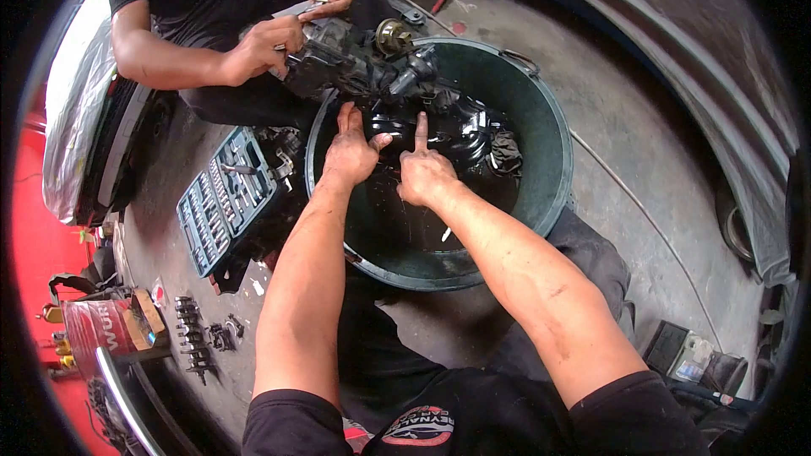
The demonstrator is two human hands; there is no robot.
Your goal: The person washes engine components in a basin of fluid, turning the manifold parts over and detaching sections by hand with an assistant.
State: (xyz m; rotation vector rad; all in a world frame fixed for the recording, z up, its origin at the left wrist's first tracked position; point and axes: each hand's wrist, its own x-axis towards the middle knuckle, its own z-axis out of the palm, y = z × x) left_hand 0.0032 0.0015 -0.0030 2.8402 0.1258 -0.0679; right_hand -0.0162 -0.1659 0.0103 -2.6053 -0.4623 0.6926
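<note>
A large dark green tub (pixel 549 110) stands before me, with dark liquid in its bottom. Across its far rim lies a grimy black mechanical assembly (pixel 338 67), with a brass-coloured round part (pixel 393 37) on it. Over the tub, my left hand (pixel 351 152) has its fingers stretched toward the lower side of the assembly and its thumb apart. My right hand (pixel 429 173) points its index finger at wet black parts (pixel 460 122), the other fingers curled; nothing shows in it. Whether the fingertips touch is hard to tell. A crumpled dark rag-like thing (pixel 505 154) lies right of them.
Opposite me sits a co-worker, whose hand (pixel 262 51) is at the assembly; the other holds a thin metal tool (pixel 314 7). An opened socket set (pixel 228 194) lies left of the tub. A crankshaft (pixel 193 338) stands lower left. A hose (pixel 650 232) crosses the floor at right.
</note>
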